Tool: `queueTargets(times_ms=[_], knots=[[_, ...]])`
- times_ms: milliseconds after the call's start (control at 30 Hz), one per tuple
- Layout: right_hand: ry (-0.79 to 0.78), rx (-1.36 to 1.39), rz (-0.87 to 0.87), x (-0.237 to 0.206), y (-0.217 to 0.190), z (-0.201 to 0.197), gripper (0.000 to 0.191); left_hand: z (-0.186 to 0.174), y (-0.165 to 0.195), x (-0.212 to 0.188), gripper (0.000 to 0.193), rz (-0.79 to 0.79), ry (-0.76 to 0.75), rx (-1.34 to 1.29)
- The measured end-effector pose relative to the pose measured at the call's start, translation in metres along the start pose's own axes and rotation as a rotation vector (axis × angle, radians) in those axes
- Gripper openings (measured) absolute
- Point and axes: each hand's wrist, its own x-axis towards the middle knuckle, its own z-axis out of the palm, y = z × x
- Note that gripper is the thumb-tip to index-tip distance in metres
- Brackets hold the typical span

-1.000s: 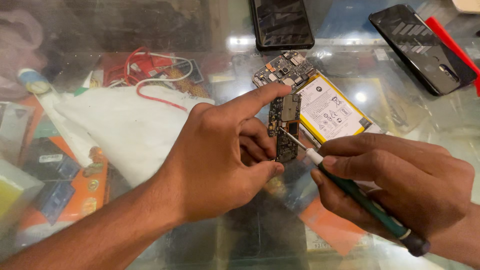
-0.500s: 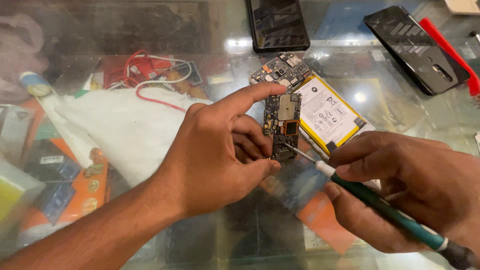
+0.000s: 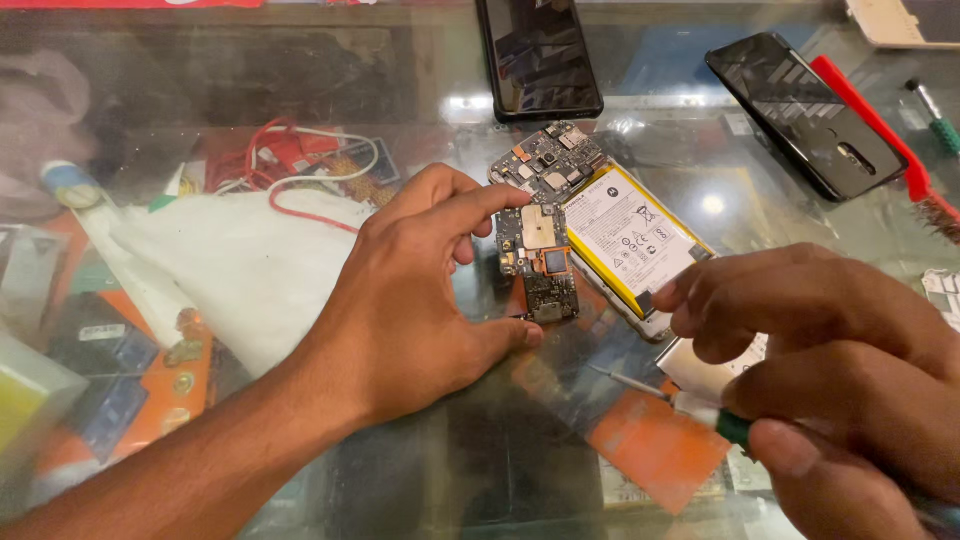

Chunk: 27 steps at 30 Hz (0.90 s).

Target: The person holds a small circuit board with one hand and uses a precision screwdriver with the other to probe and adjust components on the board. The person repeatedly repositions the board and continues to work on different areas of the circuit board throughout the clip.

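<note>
Head view: circuit board set down on the glass, screwdriver pulled away

Head camera shows me the small circuit board (image 3: 538, 262) now lying low on the glass counter (image 3: 400, 60), pinched between index fingertip at its top edge and thumb at its lower end by my left hand (image 3: 415, 300). Half a second ago that board was held up, tilted, with the tip at its lower part. My right hand (image 3: 840, 370) has since drawn back toward the lower right and is closed around the green-handled screwdriver (image 3: 700, 408), whose tip now points left, well apart from the board.

Just right of the board lies the opened phone with its yellow-edged battery (image 3: 630, 240), nearly touching the board's side. A white cloth (image 3: 240, 270) sits just left of my left hand, with red and white wires (image 3: 300, 160) beyond it. Two dark phones rest farther off: one (image 3: 537, 55) at the top edge, another (image 3: 805, 110) at upper right beside a red-handled brush (image 3: 880, 130). I see open glass mostly below the board, between my two hands.
</note>
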Motion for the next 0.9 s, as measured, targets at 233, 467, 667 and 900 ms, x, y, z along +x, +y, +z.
queueTargets(times_ms=[233, 467, 667, 900], knots=[[-0.095, 0.106, -0.06, 0.013, -0.001, -0.002, 0.012, 0.001, -0.003, -0.002, 0.083, 0.025, 0.022, 0.089], [-0.011, -0.286, -0.029, 0.025, 0.001, 0.016, 0.015, 0.005, -0.008, -0.003, 0.08, 0.038, 0.054, 0.171], [-0.091, -0.196, 0.15, 0.025, 0.029, 0.016, 0.025, 0.006, -0.011, -0.002, 0.078, 0.049, 0.023, 0.189], [0.27, -0.239, -0.15, 0.034, 0.023, 0.011, 0.053, 0.006, -0.008, 0.0, 0.077, -0.031, 0.006, 0.162]])
